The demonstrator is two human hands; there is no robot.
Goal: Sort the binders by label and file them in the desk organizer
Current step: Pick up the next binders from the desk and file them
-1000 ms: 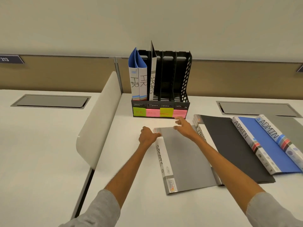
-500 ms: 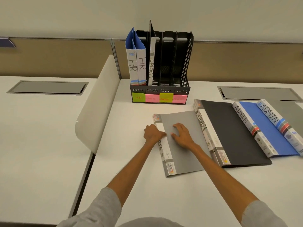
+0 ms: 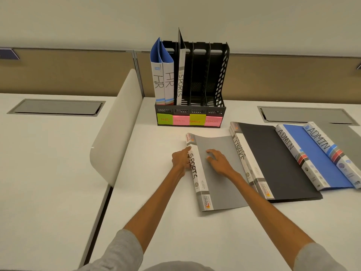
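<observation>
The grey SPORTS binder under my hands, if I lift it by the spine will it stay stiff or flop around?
The grey SPORTS binder looks thin, and its far cover edge already curls up, so it will probably flex and sag. It likely weighs little for its size. The left hand at the spine and the right hand flat on the smooth cover suggest it could slide on the desk.

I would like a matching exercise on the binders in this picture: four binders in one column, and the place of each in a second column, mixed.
Binders:
1. HR binders
2. grey SPORTS binder
3. FINANCE binder
4. blue ADMIN binder

Places:
A. flat on the desk, under both hands
B. upright in the organizer's leftmost slot
C. flat, partly under the FINANCE binder's right edge
D. flat, between the grey and blue binders

Pairs: 1-B, 2-A, 3-D, 4-C
</observation>
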